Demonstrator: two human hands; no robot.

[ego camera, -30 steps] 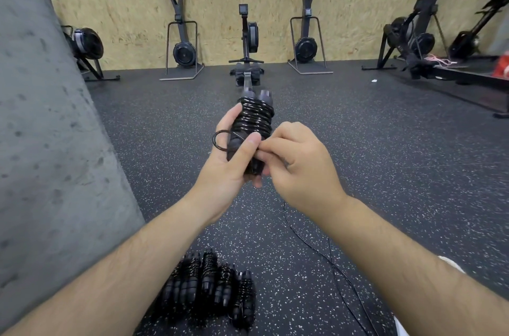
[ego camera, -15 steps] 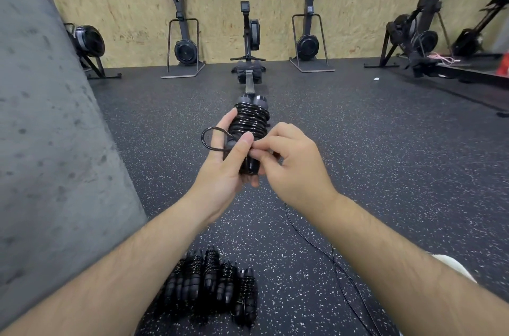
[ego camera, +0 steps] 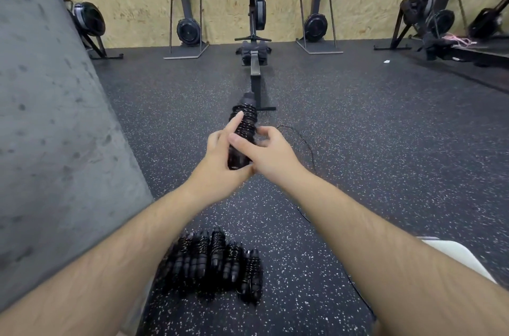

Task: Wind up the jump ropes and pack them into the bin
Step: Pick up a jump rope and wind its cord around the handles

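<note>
1 jump rope (ego camera: 243,126) is in hand, held out in front of your chest above the floor (ego camera: 371,142), mostly wound. Your left hand (ego camera: 217,159) grips the 2 handles low down, index finger straight up along the coil. Your right hand (ego camera: 271,155) has its thumb laid across the handles and its fingers curled round the far side. Whether those fingers pinch the cord, can't tell.

Handling, my guess: light bundle, hard slick handles, thin springy cord that wants to uncoil. Hold it by the handles, keep a finger on the last turns and keep tension on the tail. The loose cord (ego camera: 305,142) leaves the coil on the right, loops over the floor, then goes behind your right forearm.

About 5 wound ropes (ego camera: 217,261) lie side by side on the floor near your knees. Count is rough, they're all black and blur together.

Hidden: no bin in view. A white thing (ego camera: 457,255) at lower right is cut off by your arm, can't tell what it is. How much cord is left to wind, and where its end is, not visible.
</note>
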